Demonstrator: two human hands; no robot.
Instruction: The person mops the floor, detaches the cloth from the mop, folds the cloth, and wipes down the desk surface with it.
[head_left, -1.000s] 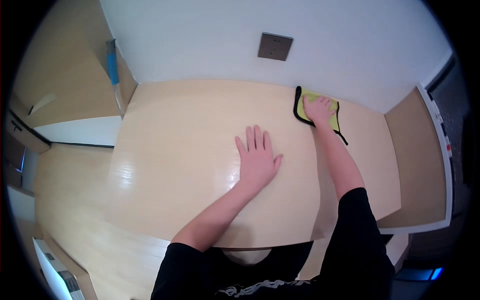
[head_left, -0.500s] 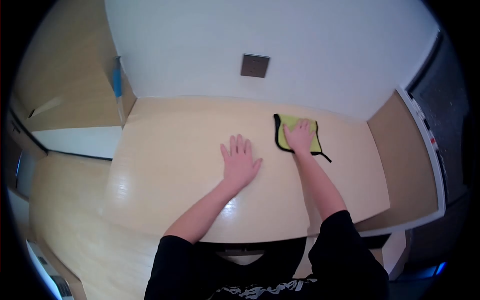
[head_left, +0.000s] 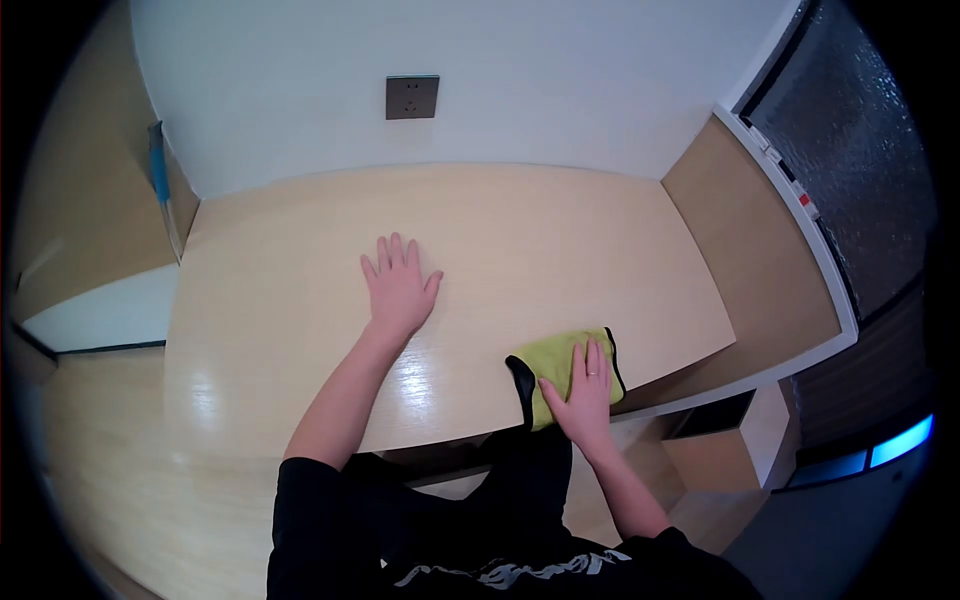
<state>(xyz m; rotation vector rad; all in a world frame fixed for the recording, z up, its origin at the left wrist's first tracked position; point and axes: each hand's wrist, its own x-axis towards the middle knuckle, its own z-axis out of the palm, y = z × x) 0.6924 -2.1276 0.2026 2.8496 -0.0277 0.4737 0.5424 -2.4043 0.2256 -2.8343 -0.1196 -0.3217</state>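
- Currently, the left hand (head_left: 399, 300) is laid palm down on the desk (head_left: 520, 240), unclenched, with its fingers spread.
- At the desk's front edge, toward its right end, a green cloth (head_left: 552, 362) trimmed in black is placed.
- The cloth is partly covered by the right hand (head_left: 588, 395), whose fingers are extended over it, uncurled, with the thumb held apart.
- Behind the desk, a socket plate (head_left: 412, 97) is mounted on the wall (head_left: 560, 90).
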